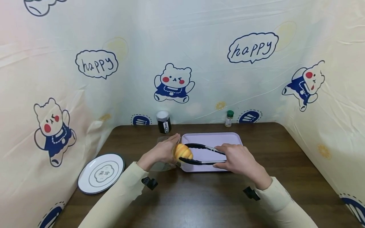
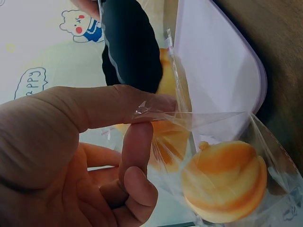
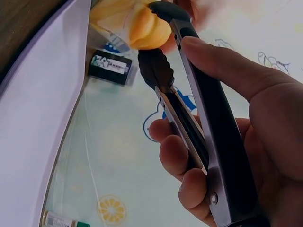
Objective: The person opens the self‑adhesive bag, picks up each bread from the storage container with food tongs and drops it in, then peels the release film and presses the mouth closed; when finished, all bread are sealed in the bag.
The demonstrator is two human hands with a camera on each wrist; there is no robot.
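Note:
My left hand (image 1: 162, 151) pinches the edge of a clear plastic bag (image 1: 162, 167) between thumb and forefinger. Inside the bag, one golden bread roll (image 2: 222, 182) shows in the left wrist view. My right hand (image 1: 240, 160) grips a pair of tongs (image 3: 206, 99) with black scalloped tips and metal arms. Between those tips is another striped bread roll (image 1: 183, 152), at the bag's mouth beside my left fingers. Part of this second roll is hidden behind the fingers and film in the left wrist view.
A pale purple tray (image 1: 215, 138) lies beneath the tongs. Stacked white plates (image 1: 86, 172) with dark rims stand at the left. Along the back edge are a dark jar with a pale lid (image 1: 163, 123) and a small green-capped bottle (image 1: 228, 119). A printed curtain surrounds the table.

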